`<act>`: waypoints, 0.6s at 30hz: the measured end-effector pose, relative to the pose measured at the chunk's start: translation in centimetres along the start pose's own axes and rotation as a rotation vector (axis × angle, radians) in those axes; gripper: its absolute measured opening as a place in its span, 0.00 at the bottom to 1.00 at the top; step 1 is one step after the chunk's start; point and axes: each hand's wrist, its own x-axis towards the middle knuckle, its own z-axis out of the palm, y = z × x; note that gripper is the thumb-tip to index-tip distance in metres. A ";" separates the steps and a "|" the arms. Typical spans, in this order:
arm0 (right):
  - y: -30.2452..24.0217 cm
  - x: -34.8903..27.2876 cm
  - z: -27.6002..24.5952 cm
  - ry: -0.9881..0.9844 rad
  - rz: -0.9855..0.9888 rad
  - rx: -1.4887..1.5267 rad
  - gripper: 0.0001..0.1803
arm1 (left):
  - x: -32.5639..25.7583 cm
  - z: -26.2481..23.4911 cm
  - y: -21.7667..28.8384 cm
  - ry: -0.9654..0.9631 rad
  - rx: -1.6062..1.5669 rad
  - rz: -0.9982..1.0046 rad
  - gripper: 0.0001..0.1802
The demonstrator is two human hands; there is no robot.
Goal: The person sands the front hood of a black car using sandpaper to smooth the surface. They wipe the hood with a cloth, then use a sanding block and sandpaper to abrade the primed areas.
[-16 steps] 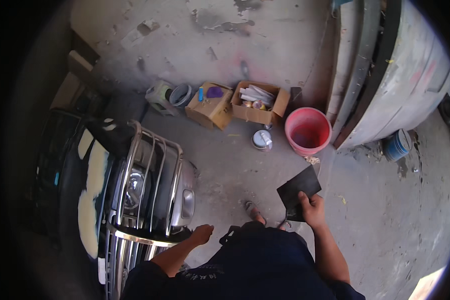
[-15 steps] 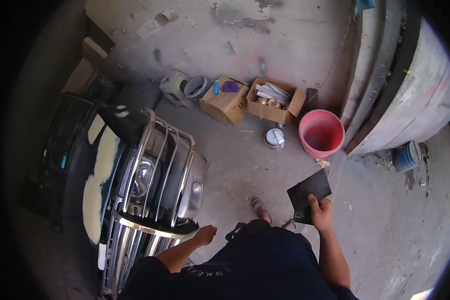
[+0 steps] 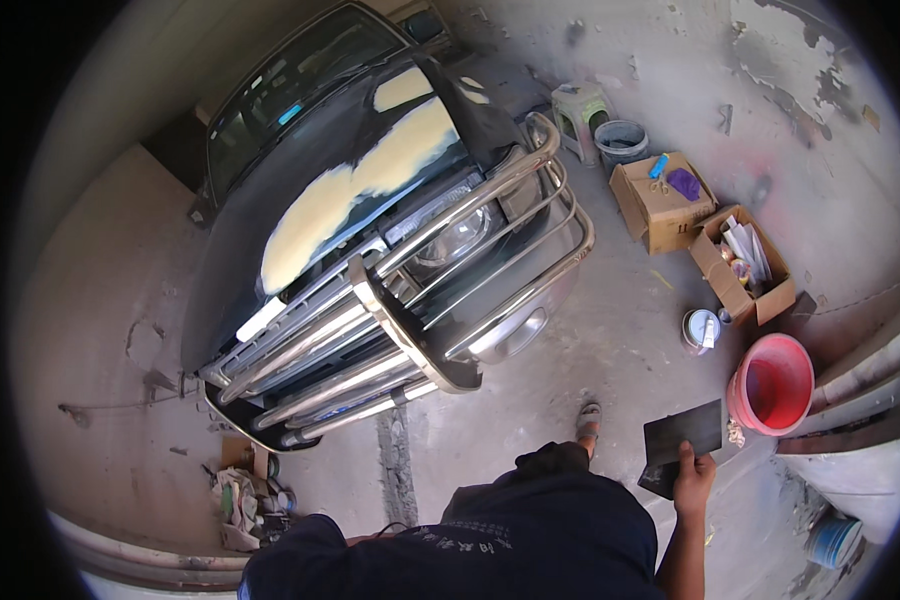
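Observation:
My right hand (image 3: 695, 484) holds a black sheet of sandpaper (image 3: 684, 430), thumb on top and the fingers underneath. A second dark flap shows below it, so it is folded or there are two sheets. My left hand is out of view, hidden by my body. Ahead to the left stands a dark car (image 3: 240, 240) with a chrome bull bar (image 3: 400, 345) across its front. Cream-coloured filler (image 3: 360, 190) is spread in patches over its hood. Neither the car nor the bull bar touches the sandpaper.
On the right stand a red bucket (image 3: 772, 385), a white-lidded can (image 3: 701, 328), an open cardboard box (image 3: 725, 280) of papers and a closed box (image 3: 660, 235). A grey bucket (image 3: 621, 140), a stool (image 3: 577, 105) and a blue drum (image 3: 834, 541) stand farther off. Clutter (image 3: 245, 500) lies at lower left.
My view has turned left, so the car's front fills more of it and the boxes and buckets sit farther right. My left hand has gone out of sight. The sandpaper stays in my right hand.

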 end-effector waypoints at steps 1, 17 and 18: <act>-0.1 0.3 0.4 -0.017 0.009 -0.017 0.21 | -0.5 -0.3 -0.3 0.020 -0.044 -0.004 0.11; -1.1 -0.6 1.4 -0.066 0.002 -0.015 0.22 | -2.4 0.1 -3.0 0.085 -0.221 -0.031 0.07; -0.7 -0.7 1.1 -0.063 0.015 -0.015 0.22 | -2.4 0.2 -3.0 0.086 -0.218 -0.034 0.07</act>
